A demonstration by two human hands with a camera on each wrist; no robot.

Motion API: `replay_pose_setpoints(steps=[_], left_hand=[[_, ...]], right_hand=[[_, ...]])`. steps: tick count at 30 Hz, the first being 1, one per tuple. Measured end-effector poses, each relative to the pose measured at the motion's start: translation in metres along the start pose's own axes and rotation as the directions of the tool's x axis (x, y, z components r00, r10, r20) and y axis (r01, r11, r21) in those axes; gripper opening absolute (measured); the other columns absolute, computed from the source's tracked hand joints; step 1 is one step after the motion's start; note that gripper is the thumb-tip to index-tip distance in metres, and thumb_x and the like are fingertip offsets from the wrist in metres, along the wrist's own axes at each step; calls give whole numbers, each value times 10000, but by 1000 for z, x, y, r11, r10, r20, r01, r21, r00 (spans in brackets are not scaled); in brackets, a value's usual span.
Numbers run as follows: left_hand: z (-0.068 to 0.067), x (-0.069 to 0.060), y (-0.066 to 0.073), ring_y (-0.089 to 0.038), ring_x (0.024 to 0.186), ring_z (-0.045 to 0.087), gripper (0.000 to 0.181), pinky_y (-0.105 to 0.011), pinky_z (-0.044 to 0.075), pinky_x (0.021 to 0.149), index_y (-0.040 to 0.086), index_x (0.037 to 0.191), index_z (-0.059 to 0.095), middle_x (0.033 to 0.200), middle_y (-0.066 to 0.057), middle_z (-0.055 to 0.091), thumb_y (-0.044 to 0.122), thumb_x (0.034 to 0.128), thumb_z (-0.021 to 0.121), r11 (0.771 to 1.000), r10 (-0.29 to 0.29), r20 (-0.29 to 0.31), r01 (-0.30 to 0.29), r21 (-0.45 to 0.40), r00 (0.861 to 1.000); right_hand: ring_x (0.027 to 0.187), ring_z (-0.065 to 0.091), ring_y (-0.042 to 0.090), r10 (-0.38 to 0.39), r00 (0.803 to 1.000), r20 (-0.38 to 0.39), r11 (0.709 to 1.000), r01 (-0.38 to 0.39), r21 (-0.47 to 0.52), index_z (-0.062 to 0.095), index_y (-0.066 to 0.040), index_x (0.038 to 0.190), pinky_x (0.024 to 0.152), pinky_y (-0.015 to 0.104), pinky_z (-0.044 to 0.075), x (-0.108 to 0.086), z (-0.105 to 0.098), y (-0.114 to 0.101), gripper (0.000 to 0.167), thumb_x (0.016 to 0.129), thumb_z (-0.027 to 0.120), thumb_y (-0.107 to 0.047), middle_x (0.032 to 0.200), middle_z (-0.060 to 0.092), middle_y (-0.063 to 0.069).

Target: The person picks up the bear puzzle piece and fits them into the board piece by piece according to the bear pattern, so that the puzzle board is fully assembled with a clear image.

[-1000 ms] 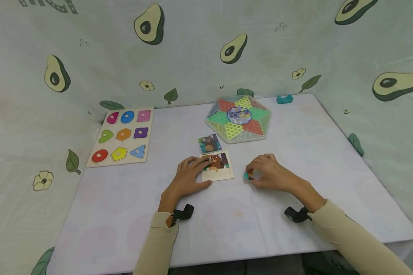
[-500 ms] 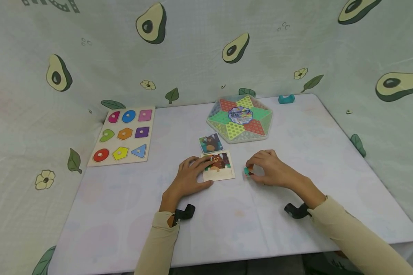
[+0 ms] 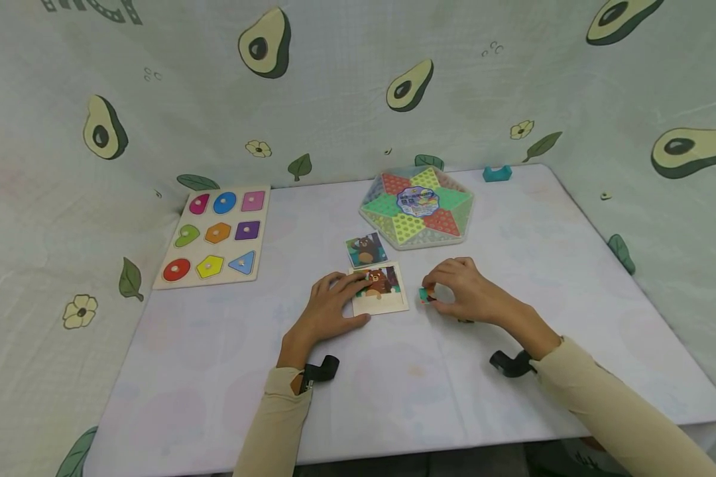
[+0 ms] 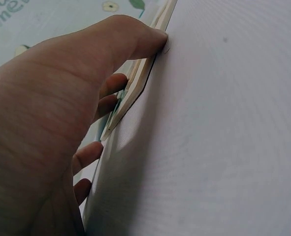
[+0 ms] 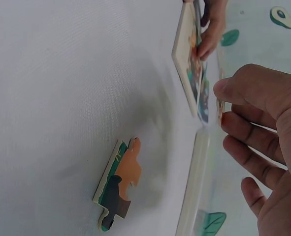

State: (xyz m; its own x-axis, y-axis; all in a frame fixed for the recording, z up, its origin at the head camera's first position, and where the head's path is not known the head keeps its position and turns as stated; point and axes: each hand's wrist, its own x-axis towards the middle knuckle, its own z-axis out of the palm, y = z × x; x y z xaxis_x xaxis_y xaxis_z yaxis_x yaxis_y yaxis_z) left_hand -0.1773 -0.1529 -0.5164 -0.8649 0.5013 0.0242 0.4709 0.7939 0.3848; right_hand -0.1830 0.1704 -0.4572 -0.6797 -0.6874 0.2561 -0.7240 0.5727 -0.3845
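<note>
My left hand lies over the left side of a small wooden bear puzzle board, its extended fingers resting on the picture. In the left wrist view, the thumb touches down at the near edge of the board. To the right of the board, my right hand pinches a small jigsaw piece between thumb and index finger, slightly above the table. Beneath that hand, a second jigsaw piece, orange, dark and green, lies on the cloth. A bear picture card sits just behind the board.
A hexagonal Chinese checkers set stands behind the card. At the far left lies a wooden shape board with colored knobbed pieces. A teal curved block is at the back edge of the white-covered table.
My right hand has raised the jigsaw piece a little and brought it slightly toward the board. The second piece has come into sight under the hand. My left hand stays in place.
</note>
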Motion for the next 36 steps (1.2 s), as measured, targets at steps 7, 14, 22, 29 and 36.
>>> replay_pose_setpoints(steps=[7,14,22,29,36], left_hand=[[1,0,0,-295,1416,260,710,-576,195,1118,316,1528,433,1579,46,360,562,898,647,1000,6,-16,-6,-5,1000],[1,0,0,-287,1417,257,713,-570,196,1120,315,1533,424,1589,52,342,566,902,640,1000,4,-12,-4,8,1000],[0,0,0,-286,1417,260,713,-577,197,1120,306,1533,426,1591,62,337,562,904,642,1000,8,-7,-8,1,1000],[1,0,0,-293,1425,255,717,-581,203,1118,315,1538,416,1595,64,332,574,906,634,1000,5,0,-5,3,1000],[1,0,-1,-289,1429,251,723,-572,205,1122,323,1539,413,1594,71,333,589,905,634,1000,6,-2,-6,18,1000]], right_hand=[[1023,572,183,-8,1000,2,1000,8,25,701,-142,974,911,500,330,5,1,-2,214,800,821,-106,993,665,-44],[1028,580,183,-23,1000,9,999,22,33,712,-142,989,917,493,331,11,3,-5,204,810,806,-117,994,670,-44],[1043,573,176,-22,999,25,999,21,37,716,-142,1026,919,482,336,20,6,-9,238,811,818,-142,1000,669,-40],[1058,573,179,-29,999,37,999,28,38,720,-128,1053,961,485,336,28,10,-13,254,818,812,-159,1014,666,-43],[1060,579,194,-42,998,37,998,40,39,735,-103,1084,961,480,346,34,13,-16,286,814,807,-164,1038,678,-17]])
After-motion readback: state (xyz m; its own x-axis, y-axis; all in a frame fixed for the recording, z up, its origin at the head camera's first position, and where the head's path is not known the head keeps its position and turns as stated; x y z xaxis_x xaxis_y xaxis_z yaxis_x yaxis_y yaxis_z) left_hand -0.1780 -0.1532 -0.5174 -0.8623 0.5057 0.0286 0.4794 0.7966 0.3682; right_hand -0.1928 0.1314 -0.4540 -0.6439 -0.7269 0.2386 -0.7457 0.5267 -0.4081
